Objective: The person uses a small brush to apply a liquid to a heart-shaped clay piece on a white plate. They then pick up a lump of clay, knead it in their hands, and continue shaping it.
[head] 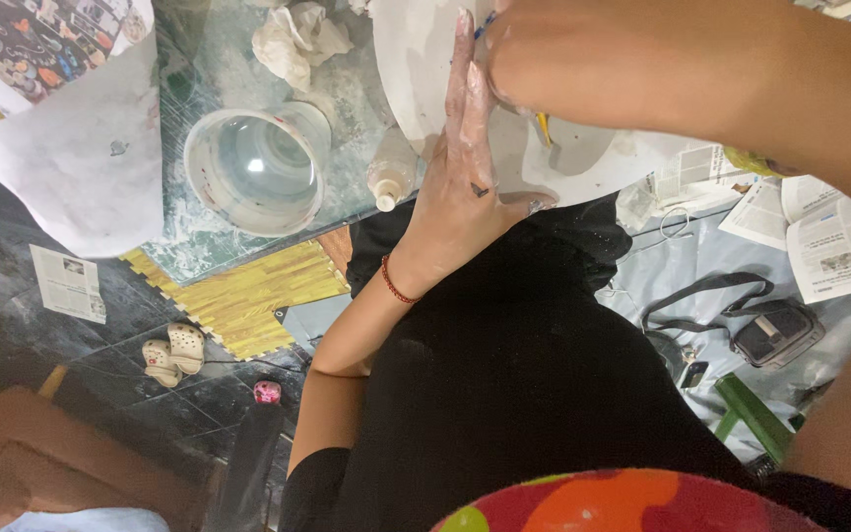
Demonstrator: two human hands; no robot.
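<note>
My left hand (460,187) lies flat, fingers together and pointing away, pressed on a large white rounded piece (411,69) at the edge of a glass-topped table (194,246). White residue coats its fingers, and a red string bracelet circles the wrist. My right hand (529,64) reaches in from the upper right, just past the left fingertips, closed around a thin tool (543,128). A blue end of the tool shows above the hand and a yellow bit below. My right forearm hides much of the white piece.
On the table stand a clear tub of water (253,167), a small squeeze bottle (389,175), crumpled tissue (297,41) and a white sheet (91,148). On the floor are pale sandals (174,353), a yellow mat (248,296), newspapers (829,236) and a black bag (770,333).
</note>
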